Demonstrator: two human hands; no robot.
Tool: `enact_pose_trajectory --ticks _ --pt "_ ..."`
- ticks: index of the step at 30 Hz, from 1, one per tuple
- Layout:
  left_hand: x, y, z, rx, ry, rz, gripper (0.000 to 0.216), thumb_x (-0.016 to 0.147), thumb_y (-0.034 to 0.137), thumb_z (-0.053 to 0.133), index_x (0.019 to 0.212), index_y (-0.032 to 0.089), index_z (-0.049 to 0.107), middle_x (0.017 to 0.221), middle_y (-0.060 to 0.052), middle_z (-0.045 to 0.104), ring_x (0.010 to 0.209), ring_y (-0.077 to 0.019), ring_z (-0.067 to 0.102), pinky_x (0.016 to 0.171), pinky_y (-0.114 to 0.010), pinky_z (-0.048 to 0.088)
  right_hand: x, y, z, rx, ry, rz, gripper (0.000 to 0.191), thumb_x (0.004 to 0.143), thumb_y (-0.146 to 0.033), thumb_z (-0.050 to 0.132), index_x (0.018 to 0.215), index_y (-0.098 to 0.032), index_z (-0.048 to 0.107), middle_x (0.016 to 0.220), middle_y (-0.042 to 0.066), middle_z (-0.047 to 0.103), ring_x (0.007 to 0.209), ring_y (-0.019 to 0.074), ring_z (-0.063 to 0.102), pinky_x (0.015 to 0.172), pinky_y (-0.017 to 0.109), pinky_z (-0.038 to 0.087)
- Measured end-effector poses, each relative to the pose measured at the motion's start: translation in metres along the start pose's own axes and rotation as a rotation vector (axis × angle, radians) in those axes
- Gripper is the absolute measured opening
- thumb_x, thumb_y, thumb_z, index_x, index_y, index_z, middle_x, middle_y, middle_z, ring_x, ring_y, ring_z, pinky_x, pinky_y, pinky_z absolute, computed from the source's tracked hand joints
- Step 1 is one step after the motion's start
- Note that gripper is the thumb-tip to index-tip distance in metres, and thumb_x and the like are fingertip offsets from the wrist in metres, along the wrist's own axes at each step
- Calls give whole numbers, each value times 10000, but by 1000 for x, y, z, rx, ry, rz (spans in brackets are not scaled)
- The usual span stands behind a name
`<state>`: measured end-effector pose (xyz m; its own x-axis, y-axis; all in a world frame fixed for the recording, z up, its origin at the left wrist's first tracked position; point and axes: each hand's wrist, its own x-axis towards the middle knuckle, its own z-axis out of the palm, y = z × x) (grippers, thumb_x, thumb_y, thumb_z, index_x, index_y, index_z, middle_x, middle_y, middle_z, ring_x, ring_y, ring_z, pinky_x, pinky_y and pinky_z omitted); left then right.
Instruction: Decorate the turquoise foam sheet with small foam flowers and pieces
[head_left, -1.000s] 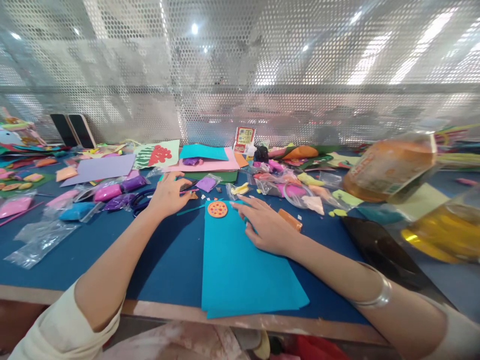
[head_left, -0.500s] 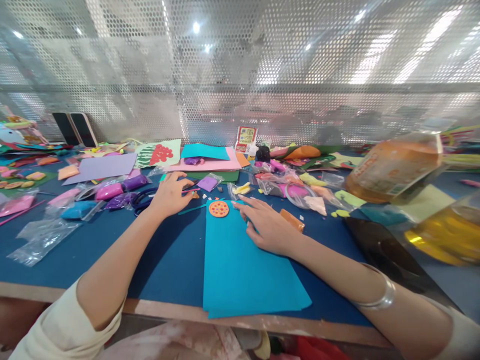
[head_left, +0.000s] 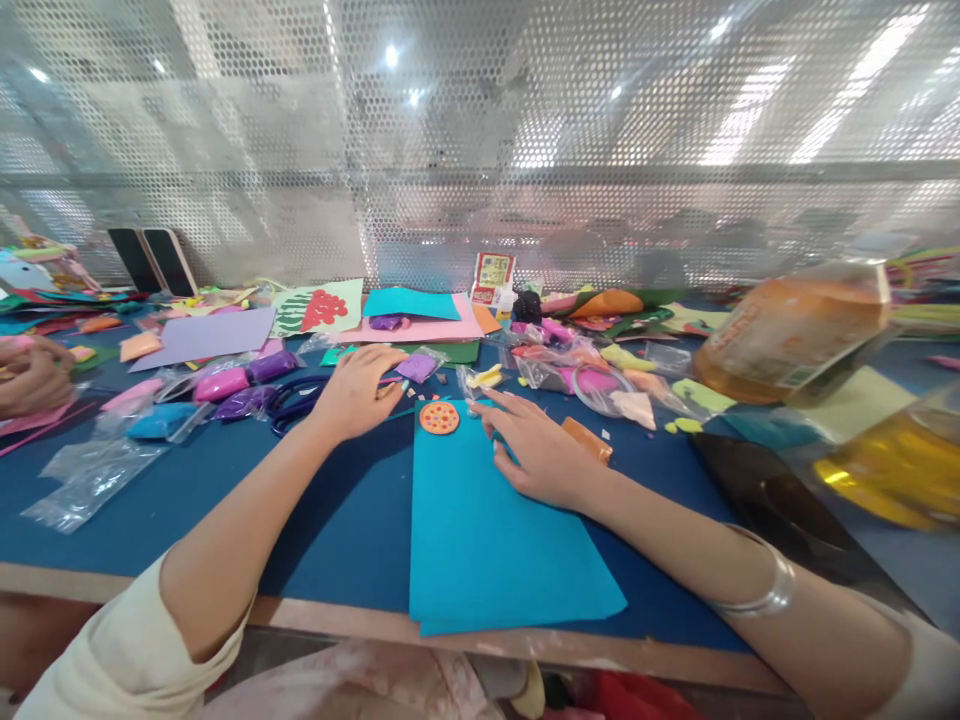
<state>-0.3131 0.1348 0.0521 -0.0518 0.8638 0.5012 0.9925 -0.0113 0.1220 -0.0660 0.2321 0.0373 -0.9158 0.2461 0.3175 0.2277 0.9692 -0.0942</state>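
My left hand [head_left: 365,393] hovers over the table with bent fingers, and a gap shows between thumb and forefinger. A thin reddish stick-like piece [head_left: 387,381] shows in that gap; whether the hand touches it I cannot tell. A purple clay packet [head_left: 421,366] lies just beyond the fingertips. My right hand [head_left: 531,447] rests on the upper right of a blue paper stack [head_left: 487,560], fingers stretched out. Left of its fingertips, a small round clay pizza [head_left: 439,418] with coloured dots lies at the paper's top left corner. Part of an orange packet [head_left: 589,440] shows behind the right hand.
Dark blue scissors handles [head_left: 289,400] and clay packets [head_left: 221,384] lie left of my left hand. On the right stand an orange drink bottle [head_left: 787,330] and a yellow one [head_left: 900,470]. Another person's hand [head_left: 34,375] is at the far left.
My left hand has moved slightly right, closer to the purple packet. Another person's hands have come into view at the far left. My right hand stays on the paper.
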Motion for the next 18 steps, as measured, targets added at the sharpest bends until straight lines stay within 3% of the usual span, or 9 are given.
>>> enact_pose_trajectory --ticks 4,6,11,18 --pt "-13 29 2 -66 -165 229 491 851 393 459 1293 184 414 1334 -91 482 1267 -236 393 1059 -434 271 -1 -1 0 -63 91 -75 333 772 -129 419 1073 -96 558 1373 142 436 1311 281 323 1052 481 302" --pt "-18 38 5 -71 -206 309 667 813 485 496 1361 160 299 1385 -124 417 1286 -257 373 1077 -458 223 -2 -2 0 -91 115 -123 284 777 -151 440 1022 -107 577 1339 141 477 1303 282 334 1062 481 281" --pt "-21 42 10 -73 -246 379 912 772 590 502 1427 130 65 1378 -172 411 1296 -285 360 1088 -479 160 -2 -2 -1 -128 126 -146 247 842 -239 442 989 -114 596 1243 148 560 1220 280 436 1039 478 304" --pt "-19 43 8 -83 -239 382 891 776 575 507 1424 125 94 1361 -163 438 1286 -283 377 1089 -460 193 -2 -2 -1 -199 137 -149 320 886 -327 416 1016 -103 603 1210 151 577 1170 285 472 1026 465 304"
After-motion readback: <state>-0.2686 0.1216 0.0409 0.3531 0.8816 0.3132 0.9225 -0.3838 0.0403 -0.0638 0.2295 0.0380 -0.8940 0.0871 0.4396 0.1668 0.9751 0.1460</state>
